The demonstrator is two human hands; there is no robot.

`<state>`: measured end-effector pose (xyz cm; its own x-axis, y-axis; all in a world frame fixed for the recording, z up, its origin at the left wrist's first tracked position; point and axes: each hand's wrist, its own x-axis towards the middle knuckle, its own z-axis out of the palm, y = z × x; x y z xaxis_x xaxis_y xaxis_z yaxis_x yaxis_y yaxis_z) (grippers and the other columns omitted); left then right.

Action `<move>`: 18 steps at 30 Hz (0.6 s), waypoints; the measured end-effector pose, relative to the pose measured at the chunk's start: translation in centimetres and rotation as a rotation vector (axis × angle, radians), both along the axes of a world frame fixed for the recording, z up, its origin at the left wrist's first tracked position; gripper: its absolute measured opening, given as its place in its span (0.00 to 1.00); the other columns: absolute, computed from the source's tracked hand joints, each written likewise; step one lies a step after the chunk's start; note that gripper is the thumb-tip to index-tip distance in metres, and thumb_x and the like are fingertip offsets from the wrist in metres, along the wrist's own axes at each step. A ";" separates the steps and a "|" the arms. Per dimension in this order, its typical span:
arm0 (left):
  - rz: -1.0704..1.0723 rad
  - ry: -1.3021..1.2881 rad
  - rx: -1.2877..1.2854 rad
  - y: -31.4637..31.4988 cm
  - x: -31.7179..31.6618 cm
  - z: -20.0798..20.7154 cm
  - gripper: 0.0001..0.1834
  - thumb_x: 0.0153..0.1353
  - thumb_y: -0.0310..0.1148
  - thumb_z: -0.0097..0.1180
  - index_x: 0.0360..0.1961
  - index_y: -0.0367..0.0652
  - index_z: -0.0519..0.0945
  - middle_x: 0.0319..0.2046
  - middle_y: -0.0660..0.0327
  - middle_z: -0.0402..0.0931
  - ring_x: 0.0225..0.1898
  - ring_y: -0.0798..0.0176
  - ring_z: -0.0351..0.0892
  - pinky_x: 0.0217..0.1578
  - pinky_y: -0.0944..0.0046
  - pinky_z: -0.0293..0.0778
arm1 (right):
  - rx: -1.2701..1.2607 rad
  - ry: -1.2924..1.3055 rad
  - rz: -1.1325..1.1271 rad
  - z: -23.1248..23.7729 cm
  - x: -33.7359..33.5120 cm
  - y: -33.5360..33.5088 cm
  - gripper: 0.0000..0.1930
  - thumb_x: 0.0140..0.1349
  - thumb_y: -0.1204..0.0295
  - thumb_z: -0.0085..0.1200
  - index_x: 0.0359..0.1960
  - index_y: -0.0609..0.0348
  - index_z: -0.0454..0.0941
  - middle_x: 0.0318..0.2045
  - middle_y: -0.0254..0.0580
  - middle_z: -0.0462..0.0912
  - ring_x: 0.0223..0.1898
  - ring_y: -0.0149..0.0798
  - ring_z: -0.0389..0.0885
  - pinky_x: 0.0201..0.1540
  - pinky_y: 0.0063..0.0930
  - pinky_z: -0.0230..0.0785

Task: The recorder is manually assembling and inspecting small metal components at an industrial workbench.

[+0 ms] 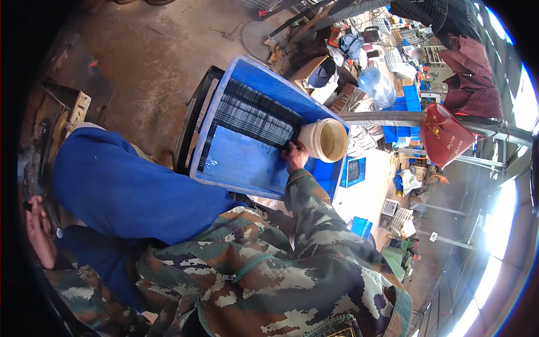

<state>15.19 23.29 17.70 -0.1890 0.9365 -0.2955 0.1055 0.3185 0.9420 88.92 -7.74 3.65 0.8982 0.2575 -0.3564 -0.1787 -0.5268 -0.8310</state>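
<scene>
My right hand (296,158) reaches into a blue plastic crate (247,168), its fingers closed at the near end of the stacked thin black rods (255,115). What it grips is hidden. Just beyond that hand, a cream-white plastic bucket (307,137) lies tilted in the crate's right end, its mouth facing right. At the far left, my left hand (40,233) has curled fingers around a small black piece (28,206). Close by that hand is a metal bar with a round end (58,232).
Blue cloth (140,185) covers my legs. A dark metal frame (196,118) stands under the crate. Behind are a cardboard box (310,73) with a cap, a clear water jug (376,87) and blue bins (412,98). A red bag (443,135) hangs from a metal beam (387,118).
</scene>
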 end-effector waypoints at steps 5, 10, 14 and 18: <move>-0.026 -0.027 0.032 -1.1 -1.7 0.4 0.14 0.71 0.38 0.53 0.51 0.41 0.78 0.26 0.74 0.67 0.17 0.85 0.54 0.17 0.77 0.47 | -0.220 -0.124 0.119 -0.1 -1.8 0.0 0.28 0.62 0.67 0.60 0.61 0.65 0.69 0.38 0.50 0.81 0.25 0.38 0.82 0.24 0.32 0.79; -0.098 -0.056 0.015 -0.1 -0.1 -1.0 0.14 0.72 0.38 0.52 0.51 0.40 0.77 0.26 0.73 0.68 0.17 0.84 0.54 0.17 0.77 0.47 | -0.315 -0.236 0.178 -2.9 1.6 -4.3 0.23 0.62 0.68 0.58 0.58 0.63 0.72 0.33 0.48 0.84 0.21 0.36 0.81 0.20 0.31 0.77; -0.081 -0.031 0.043 -0.3 -0.1 -0.7 0.16 0.72 0.37 0.52 0.53 0.38 0.77 0.27 0.73 0.68 0.17 0.84 0.53 0.17 0.77 0.47 | -0.286 -0.323 0.206 -3.2 0.6 -3.4 0.22 0.65 0.71 0.54 0.60 0.63 0.71 0.37 0.48 0.84 0.21 0.36 0.81 0.20 0.30 0.76; -0.017 -0.005 0.057 -2.1 -4.4 3.0 0.18 0.71 0.37 0.53 0.56 0.38 0.76 0.29 0.73 0.68 0.19 0.84 0.54 0.19 0.77 0.47 | -0.113 -0.203 0.196 -4.9 -3.1 0.3 0.25 0.63 0.71 0.54 0.63 0.59 0.70 0.36 0.57 0.85 0.24 0.45 0.84 0.28 0.39 0.77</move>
<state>10.77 21.23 20.73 -0.1712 0.9550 -0.2422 0.1059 0.2622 0.9592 85.80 -7.47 -1.21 0.8911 0.4020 -0.2106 0.0994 -0.6257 -0.7737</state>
